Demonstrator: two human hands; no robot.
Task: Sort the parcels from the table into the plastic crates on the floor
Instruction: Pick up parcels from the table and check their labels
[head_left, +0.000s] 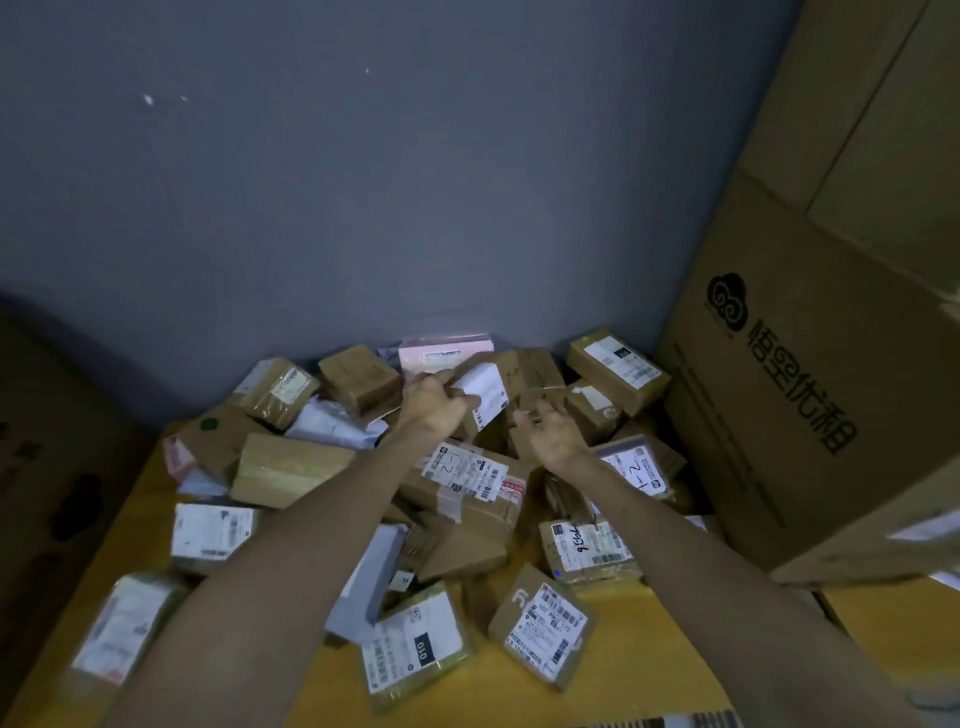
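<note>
1. The cardboard parcel (491, 395) sits on top of the pile, at the far side of the tabletop (649, 670).
2. The left grip (432, 402) holds its near end; the right grip (551, 434) is relaxed beside it and holds nothing.
3. It seems light and stiff, so take it by the edges.

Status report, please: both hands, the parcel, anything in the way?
Left hand grips labelled parcel at back of pile. Right hand open beside it, holds nothing. Crates not in view. Big carton stands close on right.
</note>
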